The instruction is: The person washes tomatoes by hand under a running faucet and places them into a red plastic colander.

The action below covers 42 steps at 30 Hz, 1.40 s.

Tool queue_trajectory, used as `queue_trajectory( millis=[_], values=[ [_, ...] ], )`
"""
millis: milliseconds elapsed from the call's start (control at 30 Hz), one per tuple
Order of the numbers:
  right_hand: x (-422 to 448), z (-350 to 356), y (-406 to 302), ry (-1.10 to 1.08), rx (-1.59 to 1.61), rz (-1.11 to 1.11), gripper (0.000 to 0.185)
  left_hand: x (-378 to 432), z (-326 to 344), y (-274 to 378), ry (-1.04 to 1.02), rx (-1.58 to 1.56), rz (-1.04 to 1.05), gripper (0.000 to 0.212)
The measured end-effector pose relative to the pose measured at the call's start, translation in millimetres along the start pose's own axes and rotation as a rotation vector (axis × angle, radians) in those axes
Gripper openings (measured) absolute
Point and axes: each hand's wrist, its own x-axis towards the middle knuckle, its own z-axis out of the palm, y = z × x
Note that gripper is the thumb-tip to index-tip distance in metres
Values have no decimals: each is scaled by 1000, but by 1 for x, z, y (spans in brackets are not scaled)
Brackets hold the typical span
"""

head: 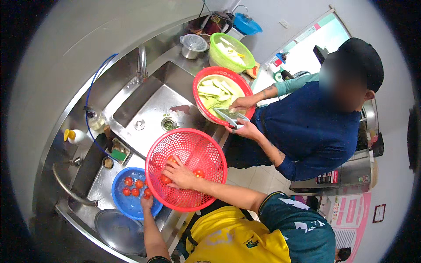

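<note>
My left hand (147,202) is at the right side of a blue plastic basin (119,205), with its fingers around a tomato (147,192). Several more tomatoes (135,192) lie in water in that basin. Inside a large red plastic colander (210,151), my right hand (179,176) reaches palm down over a few tomatoes (198,173), its fingertips touching two of them; whatever is under the palm is hidden. The colander stands beside the basin, over the near edge of the steel sink, and overlaps the basin's rim slightly.
A co-worker (312,125) at the right holds a slicer (230,116) over a red-rimmed basin (201,74) of cut vegetables. Behind it stand a green colander (213,59) and a lidded pot (192,49). Faucet (141,65), curved tap (72,194), soap bottle (79,136) and round lid (118,231) surround the sinks.
</note>
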Motion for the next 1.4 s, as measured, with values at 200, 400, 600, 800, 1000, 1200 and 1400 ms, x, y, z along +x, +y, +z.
queue_trajectory(
  millis=[200, 400, 600, 800, 1000, 1200, 1400],
  values=[
    [-18, 20, 4, -68, 109, 124, 56, -72, -54, 118, 9, -1218, 59, 46],
    [-13, 18, -33, 21, 25, 38, 54, -103, -153, 149, 132, -1492, 309, 42],
    [-8, 11, -24, 82, 117, -3, 42, -121, -177, 165, 123, -1694, 325, 42],
    [-12, 1, -5, 172, 247, 76, 40, -117, -187, 182, 79, -1870, 402, 54],
    [2, -17, -20, 434, 254, 73, 34, -108, -191, 192, 259, -1737, 500, 38],
    [86, -42, -122, 502, 615, -51, 24, -130, -202, 196, 396, -1393, 683, 52],
    [189, 63, -168, -97, 837, 260, 49, -166, -209, 233, 629, -577, 754, 69]
  ],
)
